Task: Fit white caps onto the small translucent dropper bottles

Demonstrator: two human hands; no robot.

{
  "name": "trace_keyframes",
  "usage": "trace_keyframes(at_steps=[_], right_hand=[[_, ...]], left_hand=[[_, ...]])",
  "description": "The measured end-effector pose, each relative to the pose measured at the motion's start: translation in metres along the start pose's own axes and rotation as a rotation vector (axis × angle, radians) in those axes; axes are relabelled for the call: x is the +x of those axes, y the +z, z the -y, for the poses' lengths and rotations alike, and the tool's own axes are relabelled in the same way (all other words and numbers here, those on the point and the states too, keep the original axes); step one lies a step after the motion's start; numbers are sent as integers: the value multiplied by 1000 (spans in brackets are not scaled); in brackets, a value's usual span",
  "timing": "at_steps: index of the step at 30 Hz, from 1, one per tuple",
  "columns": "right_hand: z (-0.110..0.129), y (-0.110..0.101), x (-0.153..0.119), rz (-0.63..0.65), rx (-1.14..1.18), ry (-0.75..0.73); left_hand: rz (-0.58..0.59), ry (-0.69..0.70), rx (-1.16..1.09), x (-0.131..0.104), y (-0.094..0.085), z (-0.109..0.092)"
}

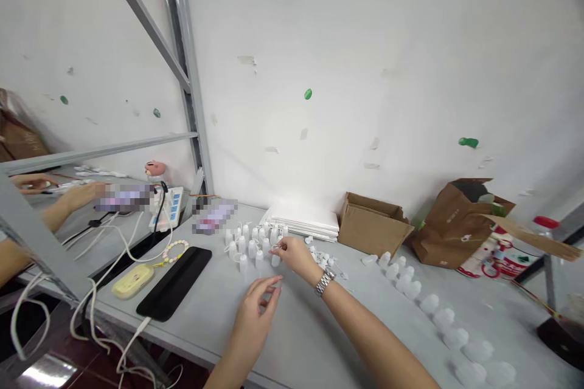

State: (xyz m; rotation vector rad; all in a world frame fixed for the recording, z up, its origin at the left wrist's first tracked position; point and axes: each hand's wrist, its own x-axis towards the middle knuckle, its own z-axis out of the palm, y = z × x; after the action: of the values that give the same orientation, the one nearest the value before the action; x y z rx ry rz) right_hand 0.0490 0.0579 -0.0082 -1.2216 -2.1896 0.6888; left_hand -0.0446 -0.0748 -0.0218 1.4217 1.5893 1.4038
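Observation:
Several small white plastic bottles (252,244) stand in a cluster on the grey table (310,340). My right hand (294,254), a metal watch on its wrist, reaches into the cluster and pinches one small white bottle at the near right edge. My left hand (256,311) hovers just above the table in front of the cluster, fingers loosely curled and holding nothing. Small white caps (323,255) lie scattered right of my right hand. A curved row of wider white bottles (435,310) runs along the table towards the right front.
A black phone (176,282), a yellow case (132,280) and cables lie at the left. White flat sheets (303,219), an open cardboard box (371,225) and a brown paper bag (458,222) stand by the wall. Another person's hands (75,196) work at the far left.

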Motion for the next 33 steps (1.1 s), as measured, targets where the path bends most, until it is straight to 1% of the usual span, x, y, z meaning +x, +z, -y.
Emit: trace_keyframes(at_steps=[7, 12, 16, 19, 22, 24, 25, 28, 31, 32, 33], right_hand=[[5, -2, -6, 33, -97, 12], [10, -9, -15, 25, -108, 5], [12, -21, -32, -27, -122, 11], [8, -33, -55, -85, -173, -13], [-5, -50, -84, -114, -263, -8], [-20, -66, -102, -156, -366, 39], [-30, -76, -110, -198, -439, 77], [-59, -110, -126, -364, -739, 247], [-80, -139, -132, -439, -995, 447], [-85, -145, -132, -449, -1034, 508], [-88, -149, -132, -455, -1048, 533]], left_hand=[[-32, -47, -43, 2, -5, 8], [-29, -70, -54, 2, -5, 4], [-16, -73, -42, 2, -5, -1], [7, -82, -24, 1, -3, -1], [44, -83, -13, 0, 1, 1], [65, -85, -9, -1, 6, 1], [75, -87, -6, -2, 9, 1], [108, -87, 4, -4, 19, -2], [136, -68, 16, -6, 28, -6], [140, -61, 21, -6, 30, -7], [143, -57, 27, -7, 31, -7]])
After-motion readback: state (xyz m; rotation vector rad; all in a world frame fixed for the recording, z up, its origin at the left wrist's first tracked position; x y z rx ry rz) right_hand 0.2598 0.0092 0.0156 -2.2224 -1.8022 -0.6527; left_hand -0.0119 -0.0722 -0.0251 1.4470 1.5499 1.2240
